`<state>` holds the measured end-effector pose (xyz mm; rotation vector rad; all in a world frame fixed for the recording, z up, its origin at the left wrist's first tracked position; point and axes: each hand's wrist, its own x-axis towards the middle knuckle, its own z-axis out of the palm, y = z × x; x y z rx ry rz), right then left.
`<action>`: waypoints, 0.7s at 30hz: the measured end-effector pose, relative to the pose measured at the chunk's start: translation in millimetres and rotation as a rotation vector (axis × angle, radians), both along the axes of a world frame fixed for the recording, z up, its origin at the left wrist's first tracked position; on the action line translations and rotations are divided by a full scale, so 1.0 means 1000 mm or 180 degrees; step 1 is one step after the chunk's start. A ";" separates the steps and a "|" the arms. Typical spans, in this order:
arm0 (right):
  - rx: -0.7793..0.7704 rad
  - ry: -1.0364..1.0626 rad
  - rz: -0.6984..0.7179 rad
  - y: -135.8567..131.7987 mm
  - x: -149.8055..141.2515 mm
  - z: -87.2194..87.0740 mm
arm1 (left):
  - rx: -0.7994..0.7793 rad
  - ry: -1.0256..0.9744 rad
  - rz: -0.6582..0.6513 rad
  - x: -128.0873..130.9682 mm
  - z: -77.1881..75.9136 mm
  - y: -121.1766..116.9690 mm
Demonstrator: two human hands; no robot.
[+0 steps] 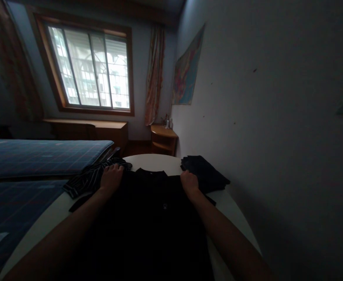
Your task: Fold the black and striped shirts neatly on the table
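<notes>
The black shirt (153, 230) lies spread on the bench (240, 218) between the person's two grips and runs from them back toward the body. Its collar (150, 173) sits midway between the hands, about level with them. A small pale mark (165, 206) shows on the chest, nearer the right grip and a little below it; I can't read it from here.

The left grip (112, 177) has its fingers curled over one shoulder, clamped on the cloth. The right grip (189, 181) is closed in a fist on the other shoulder. A bit of sleeve pokes out past each forearm.

Just outside the left grip lies a striped top (85, 179), loosely heaped by the bench's edge. Just outside the right grip, and reaching slightly beyond it, is a stack of folded dark clothes (208, 171).

Farther out past the left grip I see a bed (42, 156) with a blue checked cover, then a desk (109, 124) under the bright window (92, 66). Straight ahead of the grips, well apart, a corner shelf (164, 132) stands by a curtain (155, 78). A map (188, 72) hangs on the wall above and beyond the right grip.
</notes>
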<state>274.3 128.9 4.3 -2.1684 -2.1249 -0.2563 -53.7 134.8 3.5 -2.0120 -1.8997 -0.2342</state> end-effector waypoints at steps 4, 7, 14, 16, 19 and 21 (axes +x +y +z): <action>0.0264 -0.0050 -0.0247 0.010 0.002 0.006 | 0.0045 -0.0130 0.0241 -0.009 0.011 0.003; 0.0241 -0.0037 -0.0263 0.014 0.001 0.003 | -0.0057 -0.0222 0.0362 -0.017 0.015 0.006; -0.0098 0.0074 0.0015 0.002 0.005 -0.007 | -0.0284 -0.0327 0.0362 -0.028 0.015 0.002; -0.0102 0.0091 0.0041 -0.012 0.011 -0.002 | -0.0346 -0.0348 0.0366 -0.031 0.014 -0.003; -0.0162 0.0092 -0.0056 -0.041 0.026 0.009 | -0.0459 -0.0415 0.0389 -0.038 0.013 -0.011; -0.0392 0.0126 -0.0151 -0.063 0.038 0.014 | -0.0497 -0.0469 0.0408 -0.042 0.014 -0.016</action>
